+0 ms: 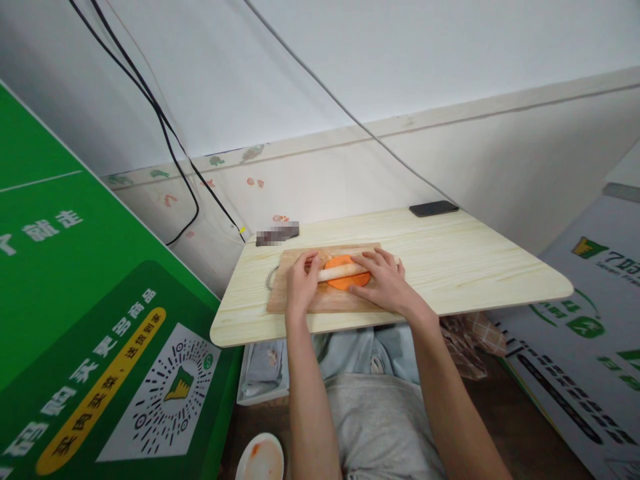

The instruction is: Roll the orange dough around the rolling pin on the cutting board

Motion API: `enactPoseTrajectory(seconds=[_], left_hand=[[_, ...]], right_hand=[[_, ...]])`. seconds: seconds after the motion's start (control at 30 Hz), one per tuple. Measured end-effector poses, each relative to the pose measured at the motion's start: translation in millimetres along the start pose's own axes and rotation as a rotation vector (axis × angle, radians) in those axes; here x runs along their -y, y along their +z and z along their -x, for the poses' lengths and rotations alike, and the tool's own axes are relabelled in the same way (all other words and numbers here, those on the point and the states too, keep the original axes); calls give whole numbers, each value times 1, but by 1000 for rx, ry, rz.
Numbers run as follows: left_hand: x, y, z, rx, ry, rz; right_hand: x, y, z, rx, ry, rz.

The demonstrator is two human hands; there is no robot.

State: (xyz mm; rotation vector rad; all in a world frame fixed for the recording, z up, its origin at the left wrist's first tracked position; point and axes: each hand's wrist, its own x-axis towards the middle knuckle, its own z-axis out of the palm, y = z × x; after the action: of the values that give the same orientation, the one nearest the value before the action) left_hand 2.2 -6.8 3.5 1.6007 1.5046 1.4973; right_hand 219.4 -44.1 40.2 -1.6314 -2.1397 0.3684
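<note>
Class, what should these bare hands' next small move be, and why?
Probably roll the pale cylindrical rolling pin slightly forward: it lies across the flat, round orange dough-like sheet, with the left hand at one end and the right hand over the other.

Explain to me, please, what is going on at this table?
A person has both hands on a rolling pin, which lies across a flat orange disc on a wooden board. The left hand curves at one end; the right hand lies over the other, fingers spread. The board rests on the table, and a phone lies near the far edge.
</note>
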Motion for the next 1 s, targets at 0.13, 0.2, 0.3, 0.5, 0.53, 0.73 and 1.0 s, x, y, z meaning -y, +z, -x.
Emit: enactPoseTrajectory(seconds=[0.13, 0.2, 0.3, 0.5, 0.53, 0.73, 1.0], left_hand=[[0, 0, 0, -4, -6, 4], [-1, 0, 1, -3, -5, 4], [-3, 0, 1, -5, -5, 7], [-3, 0, 1, -4, -10, 13], [-3, 0, 1, -2, -12, 13], [-4, -1, 1, -1, -12, 6], [-5, -1, 1, 0, -15, 6]], right_hand=[[2, -1, 0, 22, -5, 27], [3, -1, 0, 28, -14, 22], [2, -1, -1, 26, -9, 7], [-2, -3, 1, 56, -29, 12], [-2, -3, 1, 58, -28, 18], [6, 0, -1, 23, 21, 34], [5, 5, -2, 5, 12, 54]])
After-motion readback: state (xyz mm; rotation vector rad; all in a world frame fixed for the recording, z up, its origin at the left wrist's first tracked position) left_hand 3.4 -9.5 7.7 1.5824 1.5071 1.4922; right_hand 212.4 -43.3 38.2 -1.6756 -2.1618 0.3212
